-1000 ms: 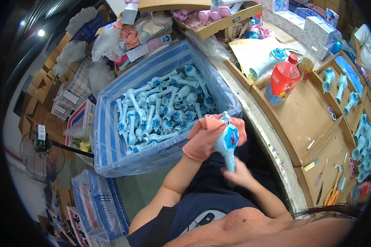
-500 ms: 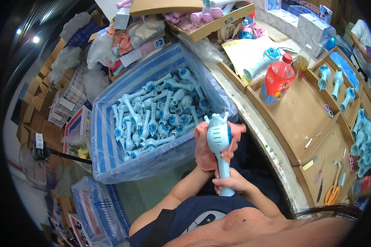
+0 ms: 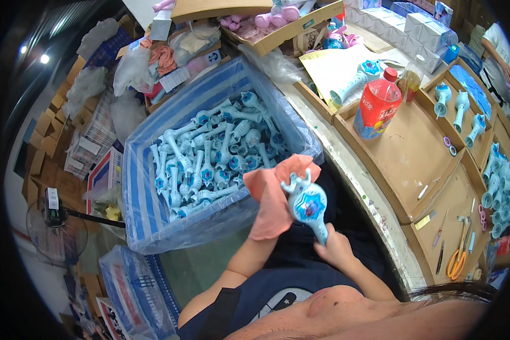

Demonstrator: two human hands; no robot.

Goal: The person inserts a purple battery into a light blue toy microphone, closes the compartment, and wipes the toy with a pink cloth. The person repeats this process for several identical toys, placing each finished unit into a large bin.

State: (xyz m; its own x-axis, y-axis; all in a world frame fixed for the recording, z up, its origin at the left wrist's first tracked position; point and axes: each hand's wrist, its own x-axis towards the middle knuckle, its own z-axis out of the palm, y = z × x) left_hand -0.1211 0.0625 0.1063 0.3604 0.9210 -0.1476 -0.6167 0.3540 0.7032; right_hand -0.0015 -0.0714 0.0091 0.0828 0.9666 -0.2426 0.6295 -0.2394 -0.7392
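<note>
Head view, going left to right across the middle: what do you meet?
Standing fan → blue striped bin of toy wands → orange cloth over the left hand → blue toy wand held by the right hand → red bottle → orange scissors.

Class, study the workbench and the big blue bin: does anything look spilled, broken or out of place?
Nothing stands out. The right hand holds a blue toy wand by its handle, the left hand is covered by an orange cloth, and more wands lie jumbled in the lined bin.

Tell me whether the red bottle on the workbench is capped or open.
Capped. The red bottle stands upright on the cardboard tray with a red cap on its neck.
</note>
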